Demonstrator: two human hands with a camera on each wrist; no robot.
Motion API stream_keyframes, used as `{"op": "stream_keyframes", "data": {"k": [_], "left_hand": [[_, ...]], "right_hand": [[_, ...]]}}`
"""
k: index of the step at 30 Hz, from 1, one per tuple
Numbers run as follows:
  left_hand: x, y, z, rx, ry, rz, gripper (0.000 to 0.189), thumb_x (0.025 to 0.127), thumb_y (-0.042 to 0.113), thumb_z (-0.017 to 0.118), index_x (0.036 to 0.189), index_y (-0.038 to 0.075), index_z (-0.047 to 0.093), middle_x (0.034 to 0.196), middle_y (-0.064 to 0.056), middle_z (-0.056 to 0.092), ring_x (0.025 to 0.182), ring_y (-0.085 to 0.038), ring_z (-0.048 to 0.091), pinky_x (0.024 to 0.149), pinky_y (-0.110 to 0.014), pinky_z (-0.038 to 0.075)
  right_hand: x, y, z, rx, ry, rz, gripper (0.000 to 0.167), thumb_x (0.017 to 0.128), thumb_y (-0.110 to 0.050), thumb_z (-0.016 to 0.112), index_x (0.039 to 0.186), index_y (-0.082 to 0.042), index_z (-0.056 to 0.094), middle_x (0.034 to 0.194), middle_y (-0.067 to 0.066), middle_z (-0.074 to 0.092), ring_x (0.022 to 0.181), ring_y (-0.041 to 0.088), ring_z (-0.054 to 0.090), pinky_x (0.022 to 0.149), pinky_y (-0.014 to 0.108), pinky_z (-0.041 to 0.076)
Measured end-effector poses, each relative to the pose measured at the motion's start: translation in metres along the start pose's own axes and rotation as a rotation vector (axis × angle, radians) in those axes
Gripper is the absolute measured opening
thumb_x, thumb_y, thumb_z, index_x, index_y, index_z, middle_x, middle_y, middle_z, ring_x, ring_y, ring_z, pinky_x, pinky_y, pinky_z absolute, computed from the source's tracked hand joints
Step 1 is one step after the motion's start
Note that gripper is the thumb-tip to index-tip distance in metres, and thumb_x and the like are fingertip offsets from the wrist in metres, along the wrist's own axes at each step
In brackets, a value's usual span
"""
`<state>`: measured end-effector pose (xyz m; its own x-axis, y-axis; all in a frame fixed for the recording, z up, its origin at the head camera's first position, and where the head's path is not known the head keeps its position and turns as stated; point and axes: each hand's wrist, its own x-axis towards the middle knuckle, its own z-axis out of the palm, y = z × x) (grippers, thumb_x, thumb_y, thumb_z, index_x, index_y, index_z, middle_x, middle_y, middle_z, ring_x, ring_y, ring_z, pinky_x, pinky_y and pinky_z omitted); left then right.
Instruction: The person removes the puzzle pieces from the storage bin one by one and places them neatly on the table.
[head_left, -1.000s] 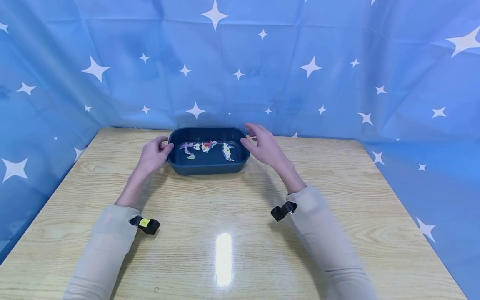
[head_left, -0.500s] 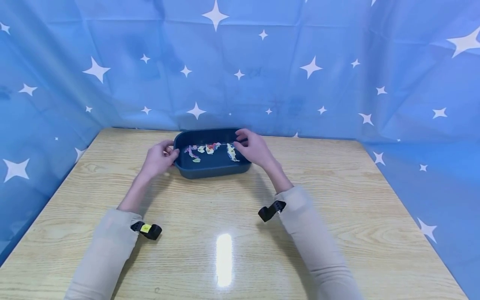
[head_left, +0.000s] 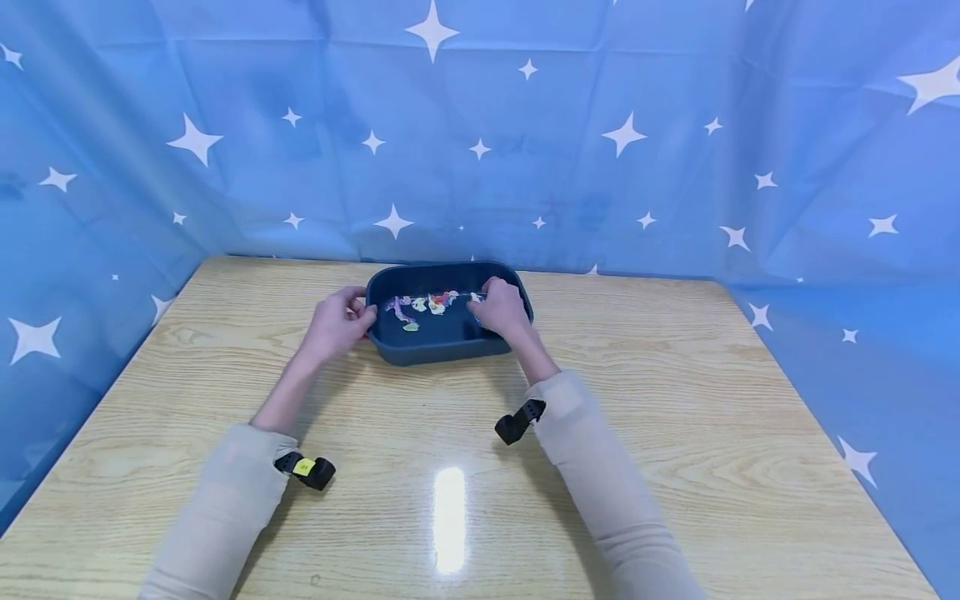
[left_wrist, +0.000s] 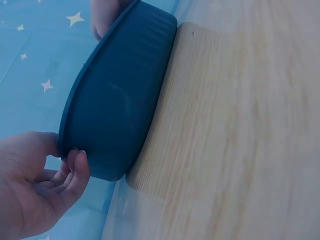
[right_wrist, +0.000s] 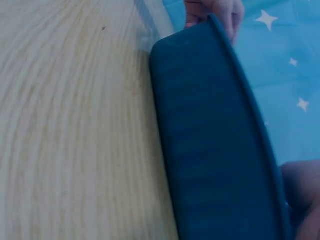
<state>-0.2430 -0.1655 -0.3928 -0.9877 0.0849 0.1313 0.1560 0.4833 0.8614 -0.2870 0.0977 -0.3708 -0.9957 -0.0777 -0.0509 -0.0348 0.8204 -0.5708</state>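
A pale wood-grain counter (head_left: 675, 467) with rounded far corners fills the lower part of the head view. Blue cloth (head_left: 555, 108), softly creased and printed with white four-pointed stars (head_left: 432, 31) of various sizes, hangs behind its far edge and also shows along its left and right edges. A bright oblong reflection (head_left: 449, 521) of light lies toward the middle of the near edge, and a small dark mark (head_left: 315, 580) sits to its left.

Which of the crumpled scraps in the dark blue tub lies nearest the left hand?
The purple scrap at the left end of the tub; others lie farther from the left hand.
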Motion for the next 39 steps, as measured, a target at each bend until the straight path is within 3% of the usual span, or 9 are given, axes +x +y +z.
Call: {"op": "stream_keyframes", "data": {"k": [2, 5, 11, 17, 21, 26, 31, 35, 39], "left_hand": [[0.000, 0.002, 0.003, 0.003, -0.003, -0.002, 0.040, 0.098, 0.005, 0.057, 0.135, -0.013, 0.053, 0.084, -0.012, 0.056, 0.060, -0.007, 0.060, 0.061, -0.035, 0.064], [0.000, 0.004, 0.005, 0.007, -0.006, -0.014, 0.041, 0.099, 0.006, 0.057, 0.136, -0.011, 0.053, 0.084, -0.011, 0.056, 0.060, -0.010, 0.061, 0.060, -0.036, 0.064], [0.003, 0.006, 0.009, 0.011, -0.017, -0.023, 0.042, 0.099, 0.008, 0.056, 0.138, -0.009, 0.052, 0.086, -0.011, 0.055, 0.062, -0.014, 0.062, 0.060, -0.034, 0.064], [0.004, 0.005, 0.011, 0.008, -0.016, -0.033, 0.042, 0.100, 0.009, 0.056, 0.138, -0.009, 0.052, 0.087, -0.011, 0.054, 0.062, -0.012, 0.060, 0.063, -0.035, 0.064], [0.003, 0.005, 0.011, 0.006, -0.013, -0.032, 0.042, 0.100, 0.009, 0.056, 0.138, -0.009, 0.052, 0.087, -0.011, 0.054, 0.062, -0.013, 0.060, 0.064, -0.037, 0.064], [0.003, 0.005, 0.011, -0.004, -0.011, -0.028, 0.042, 0.100, 0.008, 0.056, 0.137, -0.010, 0.052, 0.086, -0.011, 0.055, 0.062, -0.011, 0.060, 0.065, -0.038, 0.065], [0.003, 0.004, 0.012, -0.014, -0.001, -0.023, 0.041, 0.099, 0.007, 0.056, 0.136, -0.009, 0.053, 0.086, -0.011, 0.055, 0.063, -0.011, 0.061, 0.065, -0.039, 0.065], [0.003, 0.004, 0.012, -0.022, -0.002, -0.030, 0.041, 0.100, 0.008, 0.057, 0.137, -0.009, 0.052, 0.087, -0.011, 0.055, 0.064, -0.014, 0.062, 0.066, -0.039, 0.065], [0.003, 0.004, 0.012, -0.017, 0.000, -0.035, 0.042, 0.100, 0.008, 0.057, 0.137, -0.009, 0.052, 0.087, -0.011, 0.055, 0.064, -0.012, 0.062, 0.065, -0.037, 0.065]], "right_hand": [[0.001, 0.001, 0.002, -0.043, -0.006, 0.050, 0.025, 0.097, -0.024, 0.067, 0.092, 0.000, 0.060, 0.072, 0.006, 0.051, 0.062, 0.021, 0.052, 0.058, 0.032, 0.048], [0.002, 0.001, 0.003, -0.098, -0.012, 0.107, 0.037, 0.096, -0.027, 0.069, 0.073, -0.007, 0.048, 0.067, 0.001, 0.036, 0.059, 0.019, 0.045, 0.050, 0.031, 0.035], [0.005, 0.000, 0.002, -0.167, -0.042, 0.155, 0.031, 0.097, -0.021, 0.065, 0.072, -0.007, 0.056, 0.066, 0.003, 0.041, 0.062, 0.022, 0.053, 0.048, 0.029, 0.037], [0.010, 0.002, 0.001, -0.129, -0.111, 0.189, 0.041, 0.096, -0.014, 0.063, 0.062, -0.012, 0.042, 0.059, -0.001, 0.030, 0.051, 0.017, 0.040, 0.042, 0.027, 0.032], [0.011, 0.004, 0.001, -0.094, -0.129, 0.191, 0.046, 0.095, -0.015, 0.067, 0.057, -0.013, 0.040, 0.054, -0.002, 0.031, 0.046, 0.015, 0.035, 0.043, 0.027, 0.031], [0.009, 0.007, 0.002, -0.020, -0.113, 0.129, 0.052, 0.099, -0.017, 0.064, 0.053, -0.013, 0.039, 0.050, -0.003, 0.029, 0.044, 0.012, 0.023, 0.044, 0.026, 0.021], [0.005, 0.011, 0.001, 0.083, -0.043, -0.006, 0.045, 0.102, -0.017, 0.060, 0.059, -0.008, 0.048, 0.054, -0.002, 0.035, 0.048, 0.013, 0.031, 0.049, 0.026, 0.025], [0.000, 0.014, -0.001, 0.174, 0.039, -0.097, 0.023, 0.100, -0.017, 0.064, 0.083, -0.003, 0.071, 0.069, 0.003, 0.061, 0.061, 0.016, 0.054, 0.058, 0.028, 0.044], [-0.003, 0.016, -0.004, 0.267, 0.110, -0.145, 0.019, 0.098, -0.019, 0.068, 0.101, -0.002, 0.076, 0.090, 0.010, 0.073, 0.078, 0.021, 0.069, 0.067, 0.033, 0.056]]}}
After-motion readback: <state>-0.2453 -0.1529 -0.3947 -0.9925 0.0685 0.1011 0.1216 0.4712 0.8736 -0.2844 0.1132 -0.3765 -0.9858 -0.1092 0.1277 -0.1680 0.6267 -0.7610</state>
